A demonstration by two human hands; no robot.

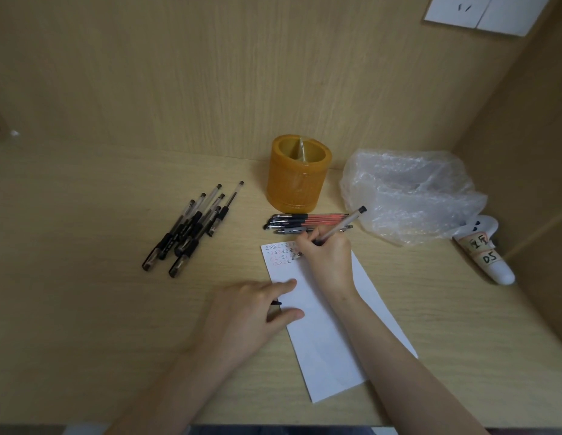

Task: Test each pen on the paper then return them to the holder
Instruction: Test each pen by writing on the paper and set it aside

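Pen test under way: right hand [326,259] writing on paper [323,334], left hand [248,312] steadying the sheet.

Right hand grasps a pen [342,226] in a writing hold, tip at the far end of the paper by rows of black and red marks [278,254]. Left hand lies on the paper's left edge, probably to stop it sliding. A dark tip, maybe a cap, shows between finger and thumb; cannot tell if it is gripped. Holder [298,174] stands just beyond the sheet, no pens visible in it. Black pens [192,227] are piled to its left. A row of pens [305,221] lies between holder and paper. These are likely tested and untested lots.
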